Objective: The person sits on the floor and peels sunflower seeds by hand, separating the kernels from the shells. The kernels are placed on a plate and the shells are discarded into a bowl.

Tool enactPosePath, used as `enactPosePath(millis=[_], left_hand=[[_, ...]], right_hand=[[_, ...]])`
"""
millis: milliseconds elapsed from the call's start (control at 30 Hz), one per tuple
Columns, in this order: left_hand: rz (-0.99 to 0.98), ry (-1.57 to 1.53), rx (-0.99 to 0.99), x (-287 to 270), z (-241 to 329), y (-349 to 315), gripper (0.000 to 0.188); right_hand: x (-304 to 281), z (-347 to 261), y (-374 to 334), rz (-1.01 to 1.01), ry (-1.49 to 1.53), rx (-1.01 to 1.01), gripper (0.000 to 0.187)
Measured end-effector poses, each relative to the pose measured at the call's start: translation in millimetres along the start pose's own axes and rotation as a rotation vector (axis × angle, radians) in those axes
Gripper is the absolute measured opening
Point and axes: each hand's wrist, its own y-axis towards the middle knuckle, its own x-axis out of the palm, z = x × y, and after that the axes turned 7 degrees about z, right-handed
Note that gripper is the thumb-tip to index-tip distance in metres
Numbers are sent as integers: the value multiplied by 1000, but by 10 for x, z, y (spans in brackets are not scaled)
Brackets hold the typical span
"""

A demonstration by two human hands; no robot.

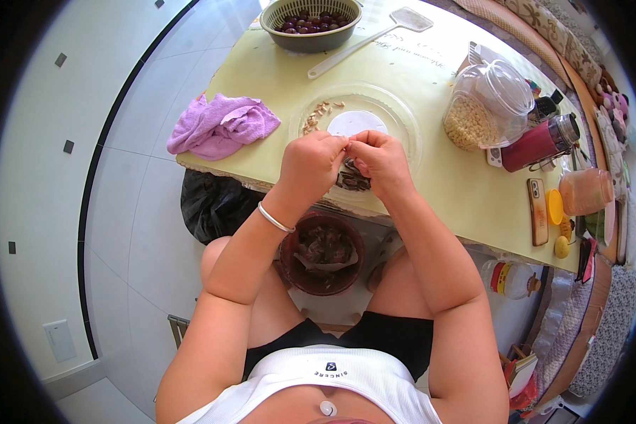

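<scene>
Fingertip to fingertip, my left hand (314,160) and my right hand (383,161) meet over a clear round plastic tray (413,126) near the table's front edge. Both are closed in a pinch; what lies between the fingers is too small and too covered to name. Pale shelled kernels (318,115) lie along the tray's left side. Dark striped seeds (352,179) are heaped at its near side, partly hidden by my hands. A white disc (358,121) shows in the middle of the tray.
A purple cloth (222,127) lies left, a colander (311,44) of dark red fruit and a white spatula (364,46) beyond. Rightward stand a clear tub (471,116), a dark red bottle (537,145) and a phone (538,210). Below the edge sits a waste bin (323,281).
</scene>
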Motion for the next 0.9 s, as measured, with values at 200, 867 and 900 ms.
enactPosePath(millis=[200, 867, 900], left_hand=[[45, -87, -58, -31, 103, 7, 18], [-72, -1010, -855, -65, -66, 63, 10], [-69, -978, -833, -55, -55, 64, 9]], right_hand=[[-32, 29, 73, -30, -116, -112, 8], [-40, -68, -23, -116, 95, 2, 5], [-38, -69, -24, -117, 118, 18, 5]])
